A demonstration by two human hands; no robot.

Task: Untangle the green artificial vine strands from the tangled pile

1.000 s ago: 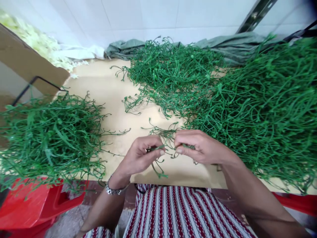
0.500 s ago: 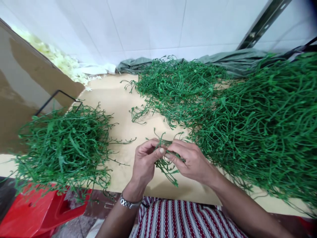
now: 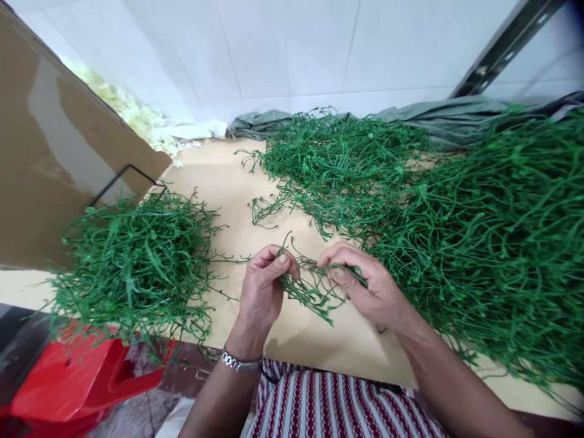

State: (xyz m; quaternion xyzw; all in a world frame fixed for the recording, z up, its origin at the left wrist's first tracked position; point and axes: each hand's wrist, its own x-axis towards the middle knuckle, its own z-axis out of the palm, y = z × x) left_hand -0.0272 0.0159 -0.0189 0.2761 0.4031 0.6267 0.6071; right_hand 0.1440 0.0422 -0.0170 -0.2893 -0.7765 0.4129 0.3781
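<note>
Both hands hold one small green plastic sprig (image 3: 312, 291) above the tan tabletop (image 3: 219, 182). My left hand (image 3: 262, 292), with a metal watch at its wrist, pinches the sprig's left end between thumb and fingers. My right hand (image 3: 365, 286) pinches its right end, fingers curled. The sprig's thin branches hang between and below the two hands. A large heap of the same green stems (image 3: 493, 243) lies just right of my right hand. A smaller heap (image 3: 137, 264) lies to the left of my left hand.
A third green heap (image 3: 337, 158) lies at the back by the white tiled wall. A brown cardboard sheet (image 3: 50, 158) stands at the left with a black wire frame (image 3: 123, 179). A red plastic stool (image 3: 73, 383) sits below left. Grey-green cloth (image 3: 410, 115) lies at the back.
The hands have drawn slightly apart, stretching the sprig between them. The view has shifted up and left, so the heaps sit lower and further right in the frame.
</note>
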